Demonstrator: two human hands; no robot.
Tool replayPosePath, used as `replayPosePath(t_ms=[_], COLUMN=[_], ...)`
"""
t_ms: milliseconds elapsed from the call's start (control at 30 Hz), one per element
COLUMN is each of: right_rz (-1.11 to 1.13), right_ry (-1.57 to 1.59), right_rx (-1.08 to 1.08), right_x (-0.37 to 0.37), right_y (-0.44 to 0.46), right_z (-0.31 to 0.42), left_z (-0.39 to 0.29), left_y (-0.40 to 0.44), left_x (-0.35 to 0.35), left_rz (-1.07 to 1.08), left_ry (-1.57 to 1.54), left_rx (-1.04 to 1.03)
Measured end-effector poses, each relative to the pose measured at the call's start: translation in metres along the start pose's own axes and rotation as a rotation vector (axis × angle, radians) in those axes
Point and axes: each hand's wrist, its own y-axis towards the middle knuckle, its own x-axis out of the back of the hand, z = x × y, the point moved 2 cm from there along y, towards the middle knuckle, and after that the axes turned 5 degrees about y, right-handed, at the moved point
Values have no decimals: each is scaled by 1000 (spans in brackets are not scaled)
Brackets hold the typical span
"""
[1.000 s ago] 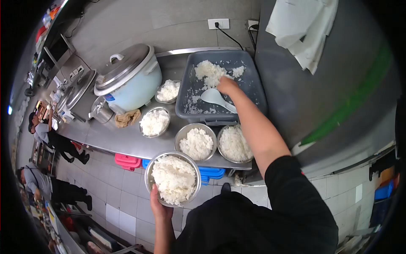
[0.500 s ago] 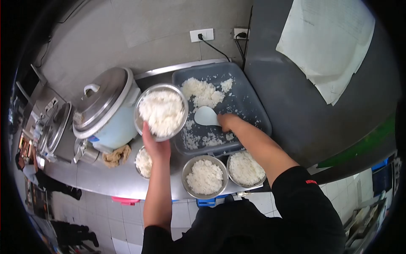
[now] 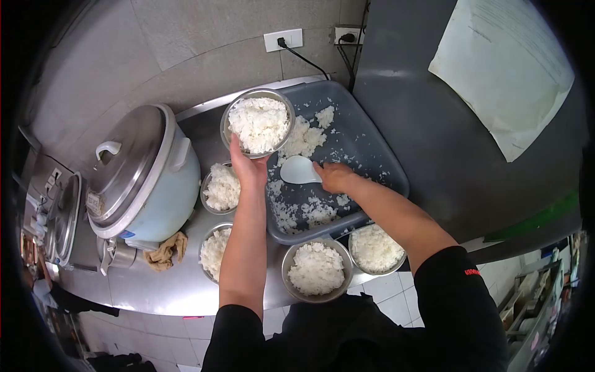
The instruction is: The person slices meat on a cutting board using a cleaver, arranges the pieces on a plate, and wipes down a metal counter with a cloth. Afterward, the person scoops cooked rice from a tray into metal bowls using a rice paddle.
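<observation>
My left hand (image 3: 249,168) grips a round metal bowl (image 3: 225,131) from below and the near side, raised over the left rim of the grey tub (image 3: 367,146). White cooked rice (image 3: 259,124) heaps above the bowl's edge. Inside the tub, my right hand (image 3: 336,178) is closed round the handle of a white rice paddle (image 3: 300,170), whose blade points left. A clump of rice (image 3: 305,139) lies beyond the blade, and loose grains are scattered over the tub's floor. My right fingers hide most of the handle.
Two rice-filled bowls stand at the tub's near side, a middle bowl (image 3: 287,277) and a right bowl (image 3: 352,249). Two more sit left of my forearm. Further left are a large rice cooker (image 3: 166,201), a tan cloth (image 3: 166,251) and a small metal pot (image 3: 122,255). Paper (image 3: 505,74) hangs at right.
My left hand has carried the bowl up and to the right, over the tub's edge. The paddle stays in my right hand within the tub. The camera view has shifted, showing another rice bowl at left.
</observation>
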Motion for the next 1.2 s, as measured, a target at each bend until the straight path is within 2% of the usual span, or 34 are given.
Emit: replayPosePath(t_ms=[167,267,400,500,633,700,733,800,867,967,1000,1067,1100,1167,1200], right_rz=[-42,-309,-307,-184,-98,24,27,425,380,152,152,427,479,641,624], right_ry=[30,199,181,178,157,43,41,382,451,486,489,526,426,368,310], right_rx=[-37,-67,-179,-293,-136,81,82,-113,-87,-248,-248,-173,-47,-22,60], right_x=[1,32,70,66,40,22,24,46,60,71,61,33,35,24,27], right_y=[5,8,58,83,59,36,23,-26,-43,-39,-35,-25,-35,-42,-46], right_z=[-4,-1,-9,-3,20,39,39,41,23,-13,-21,-29,-12,11,20], left_z=[-4,-4,-5,-2,0,-2,-2,-1,-1,0,0,1,1,2,1], left_y=[-4,-3,-2,0,2,3,3,2,3,5,5,5,6,3,3], left_x=[1,3,-1,2,8,5,4,6,6,6,5,3,3,7,7], left_rz=[-3,-32,-64,-66,-16,-21,-25,-52,-62,-81,-74,-67,-51,-53,-47], left_ry=[-83,-118,-107,-53,-99,-102,-104,-62,-49,-31,-31,-28,-29,-26,-34], left_rx=[-45,-52,-57,-68,-61,-63,-64,-79,-74,-58,-58,-58,-61,-62,-48])
